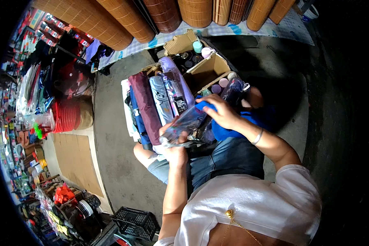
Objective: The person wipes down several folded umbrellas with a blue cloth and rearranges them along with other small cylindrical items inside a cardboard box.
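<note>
My left hand [176,155] grips the lower end of a long item in a clear plastic sleeve [184,126], which lies slanted over my lap. Against its upper end my right hand [224,115] presses a bunched blue cloth [206,106]. More blue fabric [229,130] lies over my thigh beside that hand. Just beyond the sleeve are what look like folded umbrellas: a maroon one [144,107], a silvery blue one [161,100] and a lavender one [178,81]. My hands partly cover the sleeved item, so its exact kind is unclear.
An opened cardboard box [223,63] holds items with round tops, including a mint one [197,46]. Rolled bamboo mats [195,13] line a cloth-covered table [184,32]. Red stacked basins [67,116] and a black plastic crate [133,223] stand at left on the concrete floor [120,178].
</note>
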The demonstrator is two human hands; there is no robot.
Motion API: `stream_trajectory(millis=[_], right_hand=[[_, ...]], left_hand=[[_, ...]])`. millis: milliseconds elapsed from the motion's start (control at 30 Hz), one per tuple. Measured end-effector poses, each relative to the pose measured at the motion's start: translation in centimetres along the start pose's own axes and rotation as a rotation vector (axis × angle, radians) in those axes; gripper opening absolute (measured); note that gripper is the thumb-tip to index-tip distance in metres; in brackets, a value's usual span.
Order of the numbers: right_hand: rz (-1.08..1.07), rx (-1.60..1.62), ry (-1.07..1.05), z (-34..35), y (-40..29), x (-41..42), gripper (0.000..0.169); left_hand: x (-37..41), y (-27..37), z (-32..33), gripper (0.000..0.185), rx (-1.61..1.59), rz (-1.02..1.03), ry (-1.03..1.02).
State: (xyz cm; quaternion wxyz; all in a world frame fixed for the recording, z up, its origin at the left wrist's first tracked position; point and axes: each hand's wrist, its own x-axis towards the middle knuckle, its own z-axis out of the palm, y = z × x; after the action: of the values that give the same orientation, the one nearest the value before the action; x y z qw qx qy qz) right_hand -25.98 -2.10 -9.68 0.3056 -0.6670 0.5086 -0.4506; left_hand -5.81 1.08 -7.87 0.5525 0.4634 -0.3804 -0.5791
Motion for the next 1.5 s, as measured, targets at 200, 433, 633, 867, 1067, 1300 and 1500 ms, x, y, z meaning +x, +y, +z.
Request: stream_trajectory(millis=[200,433,633,867,1067,1300,1500], right_hand=[[0.854,0.801,0.304,-4.1,-0.2,-5.7,0.042],[0.495,0.034,0.324,0.6,4.3,-6.1,0.105],[0.83,-0.358,-0.003,-1.1,3.6,-0.6,0.113],[0.576,0.257,0.324,0.6,6.6,-0.7,0.093],[0.486,0.142,0.219,3.1,9.1,3.2,0.077],[0.401,-0.148,-0.072,3.4,8.7,6.9,0.079],[0.368,0.179,0.35,0.9,12.8,9.5,0.05]], left_hand=[[-1.6,4.1,-2.5,0.069,-0.219,-0.045,0.11],[-2.5,4.8,-2.9,0.067,-0.149,0.002,0.067],[-3.9,4.4,-4.1,0.059,-0.199,0.02,-0.011],[-4.5,3.5,-5.7,0.06,-0.225,0.023,-0.009],[-4.7,3.5,-6.1,0.059,-0.197,0.047,-0.005],[-5.3,3.7,-6.2,0.058,-0.166,0.043,0.015],[-4.1,3.0,-2.9,0.061,-0.25,0.041,-0.03]])
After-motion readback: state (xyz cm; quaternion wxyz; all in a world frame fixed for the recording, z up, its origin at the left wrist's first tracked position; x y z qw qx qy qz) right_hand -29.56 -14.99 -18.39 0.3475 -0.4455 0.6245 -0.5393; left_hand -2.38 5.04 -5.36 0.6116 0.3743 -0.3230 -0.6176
